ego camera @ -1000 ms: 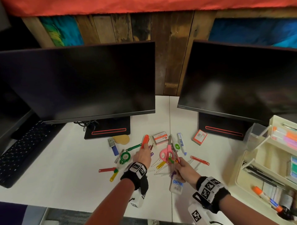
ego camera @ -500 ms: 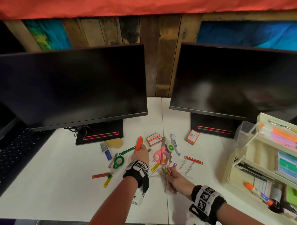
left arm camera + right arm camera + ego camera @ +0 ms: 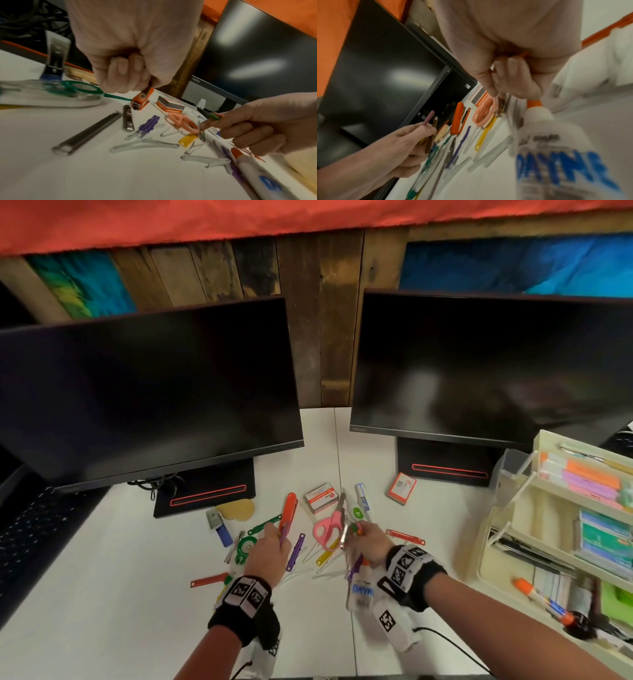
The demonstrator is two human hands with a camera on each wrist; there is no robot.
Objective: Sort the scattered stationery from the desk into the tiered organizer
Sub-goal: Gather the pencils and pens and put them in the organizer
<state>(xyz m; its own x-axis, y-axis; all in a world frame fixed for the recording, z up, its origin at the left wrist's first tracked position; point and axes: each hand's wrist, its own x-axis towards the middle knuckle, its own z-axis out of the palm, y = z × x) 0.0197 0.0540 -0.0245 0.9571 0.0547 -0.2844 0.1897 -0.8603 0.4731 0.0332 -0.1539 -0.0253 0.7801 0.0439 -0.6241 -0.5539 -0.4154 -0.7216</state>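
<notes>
- The keyboard (image 3: 30, 529) lies at the desk's (image 3: 102, 594) 9 o'clock edge, beside the left monitor (image 3: 144, 392).
- The blue clip (image 3: 221, 529) and green tape dispenser (image 3: 247, 544) lie at 10 o'clock from the left hand.
- The left hand (image 3: 269, 554) is curled closed around thin sticks, among them a purple pencil (image 3: 429, 117); how many it holds cannot be told.
- The orange stapler (image 3: 287, 510) lies on the desk at 12 o'clock from that hand, the staple box (image 3: 322, 496) at its 1 o'clock.
- The pink scissors (image 3: 329, 529) lie between the two hands.
- The right hand (image 3: 371, 546) pinches small green and orange pieces (image 3: 356, 529) in its fingertips, other fingers curled.
- The glue bottle (image 3: 359, 590) lies at 6 o'clock beneath that hand.
- The red fastener (image 3: 406, 536) lies at the right hand's 3 o'clock.
- The tiered organizer (image 3: 548, 460) stands at the desk's 3 o'clock edge, beside the right monitor (image 3: 493, 364), with markers and pads in its trays.
</notes>
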